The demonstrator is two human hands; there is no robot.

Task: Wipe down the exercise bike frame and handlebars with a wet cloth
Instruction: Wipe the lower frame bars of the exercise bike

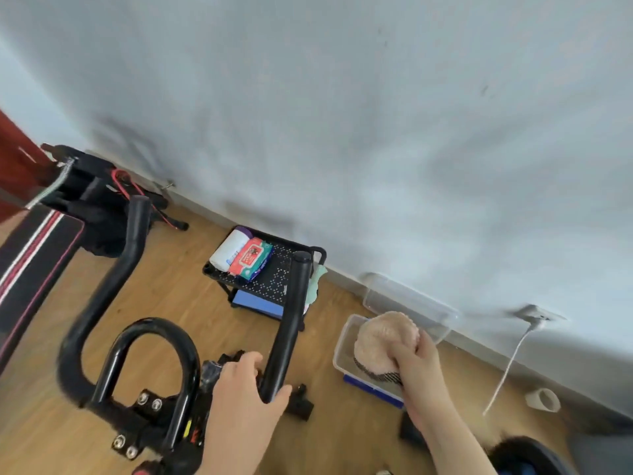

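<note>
The exercise bike's black handlebars (135,269) fill the lower left, with a curved loop in the middle and two long grips pointing away from me. My left hand (245,389) grips the base of the right-hand grip (293,313). My right hand (416,361) holds a bunched pink fluffy cloth (385,341) with a dark patterned edge. The cloth hangs just above a clear plastic tub (342,347) on the floor to the right of the bike.
A small black perforated cart (279,269) behind the handlebars carries a white roll and a pack of wipes. A second clear tub (407,299) leans by the wall. A white cable (507,368) hangs from a wall socket. A tape roll (544,399) lies on the wooden floor.
</note>
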